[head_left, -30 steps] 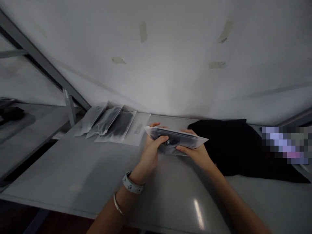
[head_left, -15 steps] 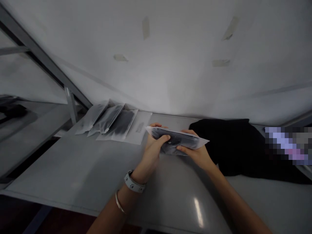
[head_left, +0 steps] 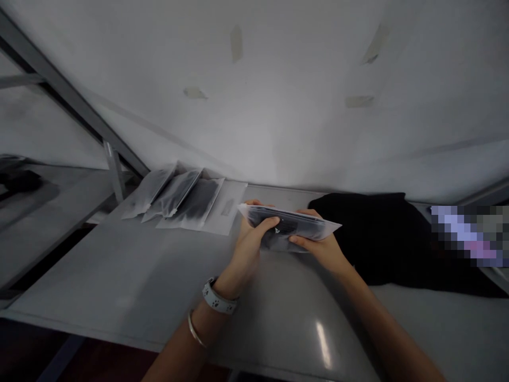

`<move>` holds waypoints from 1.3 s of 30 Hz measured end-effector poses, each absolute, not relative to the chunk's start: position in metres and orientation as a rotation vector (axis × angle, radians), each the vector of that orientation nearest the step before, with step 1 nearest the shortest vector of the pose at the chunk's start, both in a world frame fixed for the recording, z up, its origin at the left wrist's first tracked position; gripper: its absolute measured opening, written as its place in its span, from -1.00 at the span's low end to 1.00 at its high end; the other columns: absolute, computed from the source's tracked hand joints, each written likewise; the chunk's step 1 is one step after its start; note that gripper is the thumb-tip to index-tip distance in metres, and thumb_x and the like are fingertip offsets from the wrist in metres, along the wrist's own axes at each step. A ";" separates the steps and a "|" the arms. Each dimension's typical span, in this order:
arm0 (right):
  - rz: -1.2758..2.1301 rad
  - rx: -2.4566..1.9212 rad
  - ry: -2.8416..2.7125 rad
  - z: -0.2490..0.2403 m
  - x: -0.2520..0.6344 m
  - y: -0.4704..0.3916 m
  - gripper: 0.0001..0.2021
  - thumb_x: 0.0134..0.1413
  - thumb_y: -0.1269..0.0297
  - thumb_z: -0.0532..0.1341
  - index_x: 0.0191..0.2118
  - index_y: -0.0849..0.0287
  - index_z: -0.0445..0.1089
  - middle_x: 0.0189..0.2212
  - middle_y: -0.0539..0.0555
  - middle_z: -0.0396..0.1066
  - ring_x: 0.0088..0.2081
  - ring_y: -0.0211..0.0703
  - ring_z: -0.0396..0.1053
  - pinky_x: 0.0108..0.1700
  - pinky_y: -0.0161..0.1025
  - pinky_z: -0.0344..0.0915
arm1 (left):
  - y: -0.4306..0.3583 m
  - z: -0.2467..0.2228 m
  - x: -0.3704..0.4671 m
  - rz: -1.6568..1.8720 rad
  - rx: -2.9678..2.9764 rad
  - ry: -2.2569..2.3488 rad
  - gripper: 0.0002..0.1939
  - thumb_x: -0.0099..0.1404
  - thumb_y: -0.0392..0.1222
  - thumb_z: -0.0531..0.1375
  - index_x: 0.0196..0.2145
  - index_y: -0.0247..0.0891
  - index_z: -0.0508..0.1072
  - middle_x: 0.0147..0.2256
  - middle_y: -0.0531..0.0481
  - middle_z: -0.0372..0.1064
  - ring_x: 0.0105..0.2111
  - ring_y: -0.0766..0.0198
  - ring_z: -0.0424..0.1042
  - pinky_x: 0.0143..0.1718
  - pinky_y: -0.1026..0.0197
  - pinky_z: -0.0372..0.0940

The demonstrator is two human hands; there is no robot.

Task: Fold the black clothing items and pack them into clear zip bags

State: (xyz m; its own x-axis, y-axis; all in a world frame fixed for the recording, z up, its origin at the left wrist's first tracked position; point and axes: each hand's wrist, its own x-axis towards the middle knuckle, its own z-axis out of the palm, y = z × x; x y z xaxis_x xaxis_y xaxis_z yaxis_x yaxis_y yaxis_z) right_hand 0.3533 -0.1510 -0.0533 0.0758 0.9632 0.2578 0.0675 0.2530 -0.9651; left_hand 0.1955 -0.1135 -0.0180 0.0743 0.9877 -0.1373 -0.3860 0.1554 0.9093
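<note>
Left hand (head_left: 249,241) grips the 9 end of the frosted plastic bag (head_left: 289,229), right hand (head_left: 323,250) the 3 end. Thumbs on near face, other fingers behind. Both touching, neither nearer. Long axis roughly 9–3, 3 end slightly low. Can't tell if its bottom edge meets the gray tabletop (head_left: 131,286). Black cloth (head_left: 382,239) at 3, overlapping filled pouches (head_left: 201,204) at 10, white wall (head_left: 294,116) at 12.

Left fingers (head_left: 253,202) and right fingers (head_left: 310,213) curled, forearms (head_left: 384,323) angled inward.
</note>
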 end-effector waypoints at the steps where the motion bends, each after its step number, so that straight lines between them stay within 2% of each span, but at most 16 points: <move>1: 0.928 -1.096 -1.294 -0.054 0.355 -0.150 -0.55 -0.16 0.14 0.43 -0.09 0.00 0.36 -0.14 0.04 0.40 -0.10 -0.07 0.38 0.03 -0.05 0.32 | -0.114 -0.016 0.195 1.210 0.829 0.932 -0.53 -0.06 -0.27 0.33 -0.19 -0.13 0.27 -0.27 0.12 0.43 -0.20 0.25 0.40 -0.12 0.22 0.27; 8: 1.024 -1.068 -1.228 -0.057 0.362 -0.148 -0.52 -0.17 0.16 0.44 -0.08 0.02 0.35 -0.13 0.02 0.42 -0.10 -0.10 0.38 0.03 -0.08 0.32 | -0.112 -0.012 0.190 1.123 0.852 0.874 -0.58 -0.05 -0.24 0.28 -0.19 -0.16 0.31 -0.26 0.09 0.44 -0.17 0.21 0.39 -0.12 0.18 0.25; 14: 1.109 -1.091 -1.092 -0.061 0.364 -0.149 -0.49 -0.22 0.17 0.46 -0.07 0.02 0.36 -0.15 0.02 0.46 -0.11 -0.09 0.42 0.04 -0.08 0.33 | -0.101 -0.017 0.180 1.071 1.008 0.949 -0.51 -0.04 -0.18 0.38 -0.12 -0.16 0.38 -0.21 0.04 0.45 -0.15 0.18 0.42 -0.12 0.17 0.29; 17: 1.121 -1.120 -1.081 -0.062 0.366 -0.149 -0.46 -0.25 0.16 0.47 -0.07 0.02 0.36 -0.12 0.03 0.47 -0.07 -0.06 0.42 0.07 -0.05 0.31 | -0.095 -0.017 0.174 0.967 1.171 0.934 -0.57 -0.04 -0.13 0.41 -0.18 -0.22 0.47 -0.19 -0.03 0.48 -0.15 0.16 0.43 -0.12 0.17 0.31; 20: 1.111 -1.183 -1.075 -0.065 0.367 -0.149 -0.43 -0.26 0.12 0.46 -0.05 0.05 0.35 -0.09 0.08 0.47 -0.05 0.00 0.42 0.05 -0.03 0.33 | -0.089 -0.019 0.169 0.912 1.246 0.907 -0.66 -0.01 -0.09 0.40 -0.28 -0.28 0.52 -0.25 -0.08 0.51 -0.24 0.17 0.46 -0.19 0.16 0.35; 23: 1.103 -1.201 -1.099 -0.071 0.368 -0.146 -0.41 -0.16 0.07 0.41 0.02 0.05 0.27 -0.09 0.13 0.46 -0.09 0.01 0.45 -0.04 -0.04 0.38 | -0.081 -0.016 0.159 1.097 1.213 0.976 -0.67 -0.04 -0.08 0.41 -0.33 -0.29 0.51 -0.31 -0.07 0.52 -0.32 0.20 0.48 -0.26 0.17 0.38; 25: 1.067 -1.221 -1.171 -0.077 0.367 -0.143 -0.40 -0.10 0.05 0.37 0.06 0.04 0.20 -0.10 0.14 0.46 -0.16 -0.02 0.48 -0.12 -0.05 0.41 | -0.073 -0.009 0.143 1.372 1.169 1.060 -0.62 -0.06 -0.09 0.42 -0.29 -0.28 0.50 -0.30 -0.05 0.52 -0.31 0.21 0.48 -0.24 0.17 0.40; 29: 0.821 -1.367 -1.330 -0.090 0.364 -0.140 -0.51 0.01 0.03 0.27 0.03 0.11 0.22 -0.14 0.17 0.42 -0.21 -0.04 0.44 -0.22 -0.08 0.41 | -0.052 0.013 0.088 2.107 1.215 1.206 -0.58 -0.03 -0.10 0.39 -0.20 -0.25 0.46 -0.25 0.01 0.50 -0.22 0.24 0.48 -0.10 0.15 0.39; 31: 0.692 -1.422 -1.424 -0.095 0.361 -0.140 -0.58 0.08 0.05 0.21 0.01 0.14 0.25 -0.17 0.18 0.41 -0.20 -0.04 0.42 -0.21 -0.08 0.38 | -0.038 0.021 0.051 2.281 1.394 1.283 -0.64 0.02 -0.15 0.37 -0.21 -0.25 0.46 -0.23 0.03 0.50 -0.17 0.26 0.48 -0.01 0.13 0.35; 35: 0.595 -1.451 -1.562 -0.101 0.359 -0.140 -0.63 0.14 0.09 0.17 0.00 0.15 0.28 -0.19 0.16 0.41 -0.17 -0.03 0.40 -0.20 -0.09 0.35 | -0.004 0.013 -0.027 2.213 1.628 1.495 -0.70 0.11 -0.15 0.29 -0.16 -0.23 0.47 -0.14 0.06 0.50 -0.04 0.21 0.43 0.09 0.05 0.25; 39: 0.606 -1.453 -1.548 -0.104 0.359 -0.138 -0.68 0.16 0.09 0.15 -0.05 0.16 0.31 -0.21 0.14 0.41 -0.20 -0.05 0.40 -0.23 -0.14 0.34 | 0.025 -0.017 -0.083 1.947 1.619 1.760 -0.59 0.15 -0.11 0.22 -0.05 -0.31 0.44 -0.06 0.01 0.47 0.04 0.11 0.37 0.12 0.01 0.17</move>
